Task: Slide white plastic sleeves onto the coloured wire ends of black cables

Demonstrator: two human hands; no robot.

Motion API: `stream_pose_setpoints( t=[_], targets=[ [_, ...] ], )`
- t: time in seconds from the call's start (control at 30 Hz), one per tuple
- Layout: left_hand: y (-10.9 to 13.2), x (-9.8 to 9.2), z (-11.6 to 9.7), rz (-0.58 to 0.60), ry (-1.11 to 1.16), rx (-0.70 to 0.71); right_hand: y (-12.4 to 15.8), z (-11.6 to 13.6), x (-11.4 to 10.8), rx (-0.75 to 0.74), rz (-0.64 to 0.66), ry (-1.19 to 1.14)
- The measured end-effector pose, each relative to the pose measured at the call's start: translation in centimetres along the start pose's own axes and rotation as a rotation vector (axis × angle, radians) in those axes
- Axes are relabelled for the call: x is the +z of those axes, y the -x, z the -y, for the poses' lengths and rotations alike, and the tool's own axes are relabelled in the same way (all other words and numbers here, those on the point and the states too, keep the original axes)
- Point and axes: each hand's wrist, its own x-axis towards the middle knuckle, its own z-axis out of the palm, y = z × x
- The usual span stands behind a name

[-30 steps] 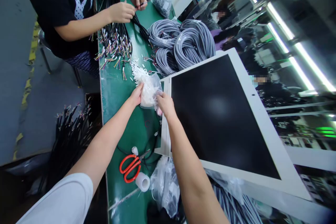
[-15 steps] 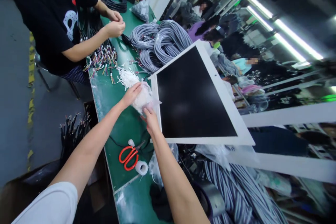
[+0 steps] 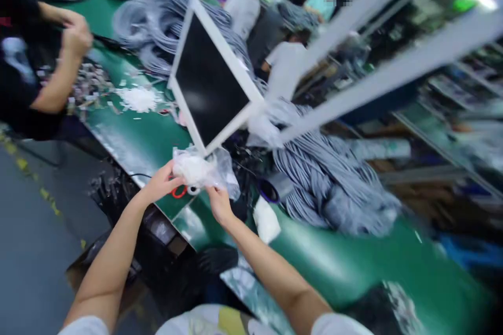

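Note:
Between my two hands is a clear plastic bag (image 3: 193, 168) filled with small white pieces. My left hand (image 3: 162, 184) grips its left side, and my right hand (image 3: 219, 203) pinches its lower right edge. Below the bag, partly covered by it, are the red-handled scissors (image 3: 179, 191) and a small white roll (image 3: 193, 190) on the green table (image 3: 133, 152). A white-framed screen (image 3: 212, 84) stands just behind the bag. Farther back on the table lies a loose heap of small white pieces (image 3: 140, 98).
A co-worker's hands (image 3: 74, 36) are at the far left, beside wire ends with connectors (image 3: 89, 84). Coiled grey cables (image 3: 149, 26) lie behind the screen, and more grey cable bundles (image 3: 334, 183) lie to the right. A white packet (image 3: 267, 220) rests near my right forearm.
My view has swung to the right. Both hands have carried the bag away from the white heap toward me, and it is now over the scissors and the roll.

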Motion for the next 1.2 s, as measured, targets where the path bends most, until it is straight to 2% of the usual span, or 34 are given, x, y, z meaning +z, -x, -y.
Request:
stream_pose_setpoints(
  t=[0.07,0.13,0.23,0.33,0.4,0.5,0.57,0.63,0.7,0.77,0.83,0.9,1.0,1.1,1.2],
  targets=[
    [3.0,4.4,0.6,0.075,-0.043,-0.045,4.6,-0.1,-4.0,-0.001,0.049,0.026],
    [5.6,9.5,1.4,0.131,-0.102,-0.091,9.6,-0.4,-8.5,-0.003,0.067,0.059],
    [9.2,18.9,2.3,0.230,-0.222,-0.177,17.4,-1.6,-16.3,0.029,-0.052,0.111],
    [12.6,30.1,2.7,0.356,-0.284,-0.210,25.6,-3.2,-25.0,0.135,-0.215,0.020],
    [14.7,38.4,2.6,0.407,-0.209,-0.229,30.9,-4.1,-30.7,0.171,-0.344,-0.130],
    [18.1,51.4,2.4,0.409,0.156,-0.357,37.6,-5.1,-38.5,0.139,-0.535,-0.440],
    [20.6,59.5,2.4,0.415,0.360,-0.464,40.9,-5.8,-42.8,0.090,-0.623,-0.539],
    [23.2,66.2,2.9,0.445,0.435,-0.544,43.4,-6.8,-46.5,0.077,-0.754,-0.477],
    [25.2,71.1,3.9,0.482,0.457,-0.630,44.9,-8.2,-49.6,0.116,-0.907,-0.378],
    [26.1,73.9,5.5,0.530,0.452,-0.715,45.8,-10.0,-52.3,0.187,-0.989,-0.324],
    [25.8,74.8,7.5,0.565,0.395,-0.757,46.0,-11.9,-54.7,0.244,-1.017,-0.296],
    [24.5,74.3,9.5,0.549,0.302,-0.760,45.9,-13.4,-56.6,0.308,-1.050,-0.225],
    [22.1,73.0,11.7,0.485,0.181,-0.762,45.4,-14.5,-58.8,0.389,-1.062,0.080],
    [20.1,72.6,13.0,0.464,0.081,-0.718,45.0,-14.6,-60.3,0.380,-1.014,0.386],
    [18.6,73.3,13.8,0.466,0.010,-0.648,45.0,-14.3,-61.2,0.342,-0.994,0.500]
  ],
)
